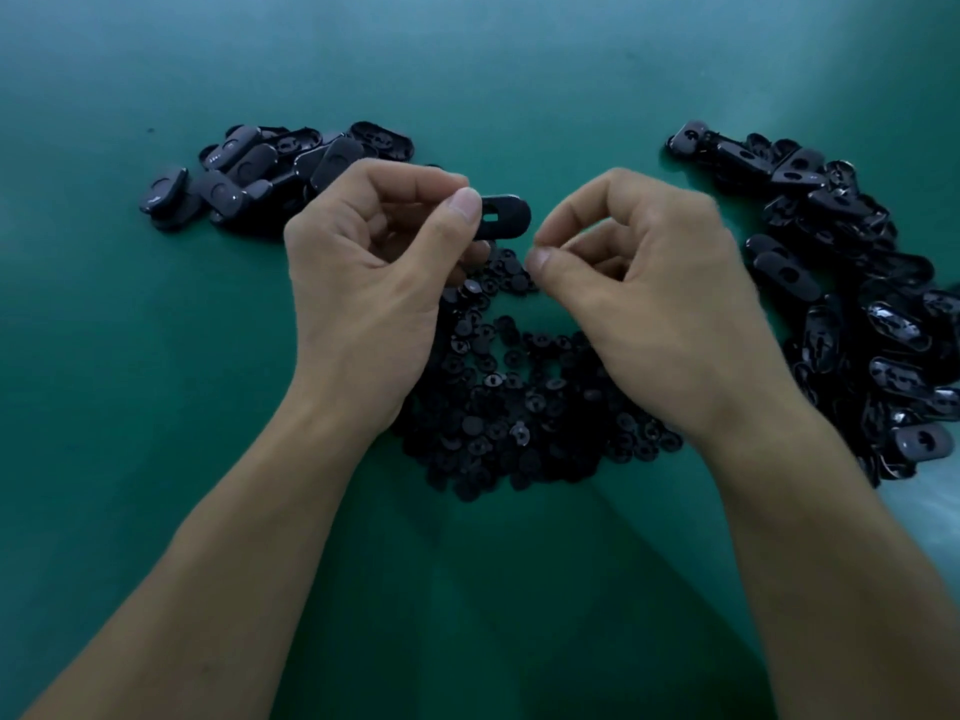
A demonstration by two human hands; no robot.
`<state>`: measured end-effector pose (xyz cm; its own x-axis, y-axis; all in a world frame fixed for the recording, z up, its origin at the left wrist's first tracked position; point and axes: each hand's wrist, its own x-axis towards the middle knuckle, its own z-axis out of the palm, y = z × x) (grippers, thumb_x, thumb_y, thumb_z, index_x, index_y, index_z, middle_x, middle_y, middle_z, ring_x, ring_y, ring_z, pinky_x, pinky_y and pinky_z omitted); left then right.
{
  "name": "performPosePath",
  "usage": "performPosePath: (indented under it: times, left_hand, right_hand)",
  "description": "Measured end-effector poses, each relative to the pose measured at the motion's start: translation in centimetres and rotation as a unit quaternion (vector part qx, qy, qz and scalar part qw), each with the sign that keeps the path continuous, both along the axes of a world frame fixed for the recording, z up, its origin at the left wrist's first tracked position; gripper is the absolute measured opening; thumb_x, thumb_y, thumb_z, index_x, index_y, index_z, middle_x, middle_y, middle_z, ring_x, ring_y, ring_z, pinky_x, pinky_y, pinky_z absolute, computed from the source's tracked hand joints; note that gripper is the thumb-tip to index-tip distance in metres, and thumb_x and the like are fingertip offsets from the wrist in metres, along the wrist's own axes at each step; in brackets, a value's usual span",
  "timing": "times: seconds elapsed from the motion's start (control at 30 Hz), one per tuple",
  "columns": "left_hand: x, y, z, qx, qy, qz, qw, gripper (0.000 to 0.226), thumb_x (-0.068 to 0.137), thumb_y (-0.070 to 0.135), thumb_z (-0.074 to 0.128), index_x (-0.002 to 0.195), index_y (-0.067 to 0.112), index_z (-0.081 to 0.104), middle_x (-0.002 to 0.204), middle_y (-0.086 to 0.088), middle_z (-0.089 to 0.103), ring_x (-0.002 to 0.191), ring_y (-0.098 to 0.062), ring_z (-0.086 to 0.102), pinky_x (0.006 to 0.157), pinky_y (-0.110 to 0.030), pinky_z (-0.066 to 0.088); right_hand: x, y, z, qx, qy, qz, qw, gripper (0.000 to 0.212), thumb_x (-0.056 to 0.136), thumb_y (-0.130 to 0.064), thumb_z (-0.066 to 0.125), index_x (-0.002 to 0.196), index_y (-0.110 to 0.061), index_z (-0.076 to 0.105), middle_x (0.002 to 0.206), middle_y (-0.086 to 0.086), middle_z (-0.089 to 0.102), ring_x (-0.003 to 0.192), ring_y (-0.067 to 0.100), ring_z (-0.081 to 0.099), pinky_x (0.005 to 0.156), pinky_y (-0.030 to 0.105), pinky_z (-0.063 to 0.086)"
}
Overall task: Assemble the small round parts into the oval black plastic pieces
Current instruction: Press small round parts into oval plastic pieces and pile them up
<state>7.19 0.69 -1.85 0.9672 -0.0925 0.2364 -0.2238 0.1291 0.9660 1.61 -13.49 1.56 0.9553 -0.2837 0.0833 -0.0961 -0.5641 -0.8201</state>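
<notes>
- Left hand [363, 283] is raised above the green table [130, 381], wrist bent back and knuckles turned to the left. From my seat I see its fingers curled, with thumb and forefinger pinching one end of an oval black piece [504, 216].
- That oval black piece lies roughly level in the air, its slotted face towards the camera and its free end pointing right, towards the other hand.
- Right hand [649, 298] hangs just beside it and a little lower, with the fingers curled in and the thumb tip pressed against the forefinger tip. I cannot tell whether a round part sits between them.
- Both forearms [779, 563] come in bare from the bottom corners and converge towards the middle.
- Under and between the hands, the small round parts [519, 407] lie in a loose heap on the table.
- One pile of oval pieces [249, 174] sits at the back left, behind the left hand.
- A larger right-hand pile [857, 314] runs down the right side, near the right wrist.
</notes>
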Motion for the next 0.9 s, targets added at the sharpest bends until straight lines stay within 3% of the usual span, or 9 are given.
performPosePath:
  times: [0.3,0.4,0.53,0.7,0.9]
  left_hand:
    - [0.0,0.2,-0.1,0.005,0.008,-0.044,0.999,0.013,0.085,0.004,0.077,0.092,0.010,0.068,0.080,-0.002,0.074,0.077,-0.024,0.075,0.069,-0.023,0.056]
    - [0.0,0.3,0.0,0.015,0.005,-0.054,0.998,0.017,0.083,0.002,0.078,0.090,0.013,0.068,0.083,-0.002,0.074,0.079,-0.027,0.075,0.070,-0.025,0.057]
    - [-0.1,0.3,0.1,0.025,-0.001,-0.064,0.998,0.017,0.083,0.001,0.078,0.091,0.013,0.067,0.081,0.002,0.073,0.075,-0.020,0.074,0.071,-0.027,0.058]
    - [-0.1,0.3,0.2,0.039,-0.010,-0.066,0.997,0.018,0.085,0.002,0.076,0.094,0.013,0.066,0.081,-0.004,0.072,0.075,-0.018,0.073,0.069,-0.022,0.055]
    - [-0.1,0.3,0.1,0.040,-0.016,-0.077,0.996,0.020,0.083,0.001,0.077,0.091,0.017,0.068,0.082,0.007,0.074,0.077,-0.013,0.073,0.070,-0.021,0.055]
  right_hand:
    - [0.1,-0.1,1.1,0.059,-0.101,-0.066,0.991,0.015,0.087,-0.016,0.074,0.093,-0.030,0.074,0.079,-0.013,0.074,0.076,0.002,0.072,0.077,0.025,0.059]
    - [0.0,0.1,1.2,0.071,-0.093,-0.050,0.992,0.019,0.085,-0.014,0.075,0.095,-0.030,0.072,0.079,-0.008,0.075,0.076,0.005,0.073,0.076,0.027,0.059]
    - [0.1,0.3,1.1,0.065,-0.098,-0.034,0.992,0.014,0.084,-0.015,0.077,0.084,-0.028,0.073,0.073,-0.010,0.074,0.071,0.003,0.072,0.068,0.019,0.054]
    - [0.1,0.5,0.9,0.046,-0.108,-0.019,0.993,0.016,0.082,-0.016,0.080,0.080,-0.031,0.074,0.072,-0.012,0.072,0.069,0.003,0.068,0.070,0.021,0.056]
    - [0.3,0.8,0.8,0.030,-0.102,-0.023,0.994,0.015,0.085,-0.013,0.077,0.083,-0.028,0.075,0.074,-0.015,0.072,0.070,-0.001,0.070,0.071,0.019,0.056]
